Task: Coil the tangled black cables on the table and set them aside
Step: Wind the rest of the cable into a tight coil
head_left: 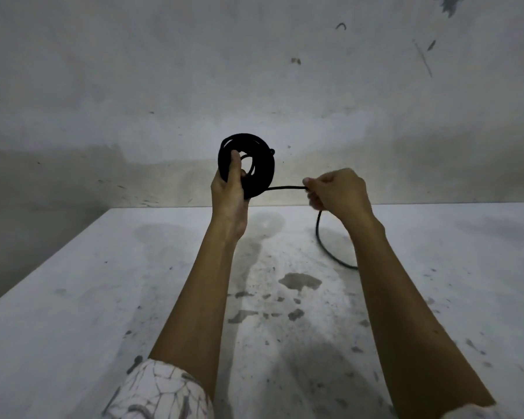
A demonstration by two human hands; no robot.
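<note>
Thick black cable coil (259,164), one loose strand (286,188)

**Matt surfaces, worn and stained**

The thick black round-section cable (256,167), wound into a coil at the middle of the frame, looks like matt rubber or plastic, smooth and without shine. The pale grey worktop (73,297) across the lower half is a flat, dull surface, blotched with dark stains and specks. The grey wall (164,71) in the upper half looks like rough plaster, scuffed and smudged. At the bottom edge, a white cloth sleeve (161,391) carries a grey crackle print.
</note>
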